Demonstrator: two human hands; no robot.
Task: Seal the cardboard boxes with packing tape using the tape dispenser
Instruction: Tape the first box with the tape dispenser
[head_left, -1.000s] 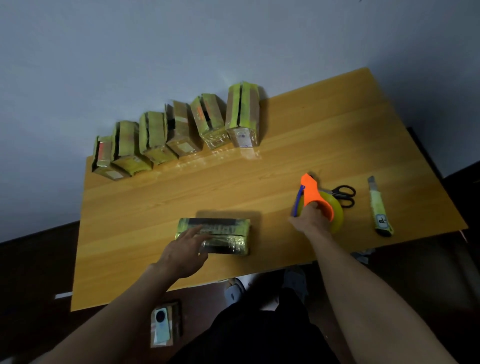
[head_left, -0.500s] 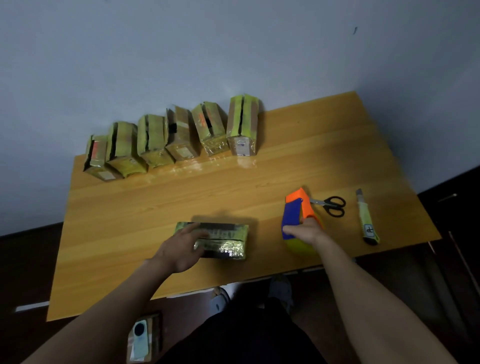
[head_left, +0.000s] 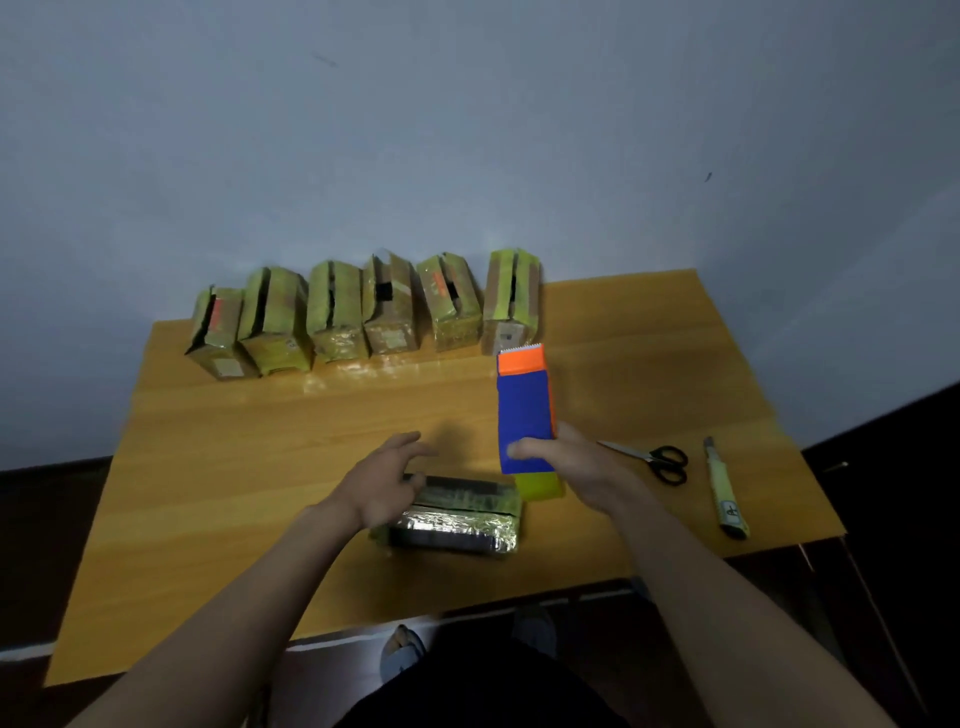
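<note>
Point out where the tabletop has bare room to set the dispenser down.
Free: the wide strip between the back row of six taped cardboard boxes and the near box; the left side; the far right corner beyond the black-handled scissors. Crowded: around the yellow utility knife and both hands.

A makeshift packing station: plain wooden table (head_left: 260, 457) against a bare wall (head_left: 467, 130), taped boxes (head_left: 363, 312) lined up.
</note>
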